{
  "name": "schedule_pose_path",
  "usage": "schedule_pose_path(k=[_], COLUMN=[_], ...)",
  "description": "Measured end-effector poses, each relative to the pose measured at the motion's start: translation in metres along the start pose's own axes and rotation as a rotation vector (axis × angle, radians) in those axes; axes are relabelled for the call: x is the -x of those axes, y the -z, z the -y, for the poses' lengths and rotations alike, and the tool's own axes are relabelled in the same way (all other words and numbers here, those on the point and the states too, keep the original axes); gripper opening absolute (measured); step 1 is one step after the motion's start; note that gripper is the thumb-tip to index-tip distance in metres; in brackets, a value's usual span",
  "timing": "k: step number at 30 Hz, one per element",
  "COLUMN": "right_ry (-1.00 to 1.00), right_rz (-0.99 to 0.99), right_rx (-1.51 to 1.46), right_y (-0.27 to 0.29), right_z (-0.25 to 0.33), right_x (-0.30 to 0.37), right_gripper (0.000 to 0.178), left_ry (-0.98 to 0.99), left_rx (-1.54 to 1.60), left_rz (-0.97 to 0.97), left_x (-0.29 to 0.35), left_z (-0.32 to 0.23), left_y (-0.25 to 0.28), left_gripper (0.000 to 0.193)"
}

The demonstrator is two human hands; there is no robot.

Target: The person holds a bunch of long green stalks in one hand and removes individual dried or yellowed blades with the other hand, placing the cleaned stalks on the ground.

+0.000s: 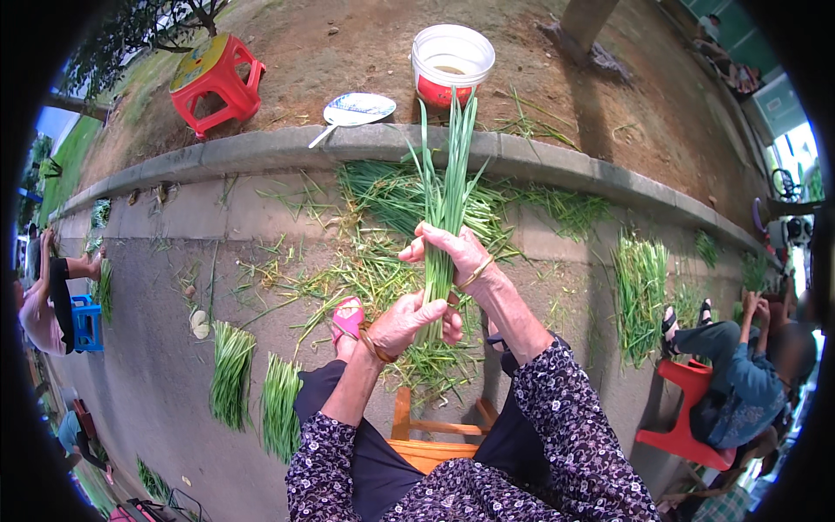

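Note:
A bundle of long green garlic chives (448, 196) stands upright between my two hands, leaf tips pointing away from me. My right hand (457, 252) wraps round the middle of the bundle. Lower down, my left hand (407, 324) grips it near the pale cut ends. Behind the bundle, a loose heap of chives (383, 193) lies on the pavement against the kerb. Scattered stalks and trimmings (365, 270) spread under and beside my hands. To my left lie two sorted bunches, one chive bunch (232, 370) and another chive bunch (281, 407) nearer me.
Beyond the stone kerb (252, 150) stand a white bucket (452, 52) with some liquid, a hand fan (358, 109) and a red stool (217, 83). At right, a chive pile (641, 291) lies before a person on a red chair (683, 418). Another person sits at left near a blue stool (86, 322).

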State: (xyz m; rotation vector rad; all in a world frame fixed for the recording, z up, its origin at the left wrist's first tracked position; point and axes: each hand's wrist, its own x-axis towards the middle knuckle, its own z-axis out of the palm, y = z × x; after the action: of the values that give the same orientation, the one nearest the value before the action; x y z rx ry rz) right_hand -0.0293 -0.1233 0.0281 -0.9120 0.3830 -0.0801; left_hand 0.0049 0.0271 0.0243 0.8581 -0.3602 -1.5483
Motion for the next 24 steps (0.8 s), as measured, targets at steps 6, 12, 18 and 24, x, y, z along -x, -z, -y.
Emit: schedule_pose_path(k=[6,12,18,24], right_ry=[0.022,-0.005,-0.146,-0.1], right_rz=[0.036,0.016,0.019,0.046], right_rx=[-0.06,-0.074,0.013,0.107], right_y=[-0.001,0.005,0.013,0.018], right_z=[-0.004,0.0,0.003,0.001], right_x=[-0.004,-0.001,0.012,0.023], right_gripper=[0.027,0.033,0.038,0.027], left_ry=[0.003,-0.038,-0.187,-0.215], left_rx=[0.212,0.135,0.077,0.081], left_rz=[-0.054,-0.172,-0.302,-0.346], left_x=[0.002,-0.001,0.001,0.001], left_z=[-0.003,-0.003,-0.01,-0.012], left_y=[-0.003,-0.008,-0.005,-0.01], left_gripper=[0.029,0.024,0.025,0.025])
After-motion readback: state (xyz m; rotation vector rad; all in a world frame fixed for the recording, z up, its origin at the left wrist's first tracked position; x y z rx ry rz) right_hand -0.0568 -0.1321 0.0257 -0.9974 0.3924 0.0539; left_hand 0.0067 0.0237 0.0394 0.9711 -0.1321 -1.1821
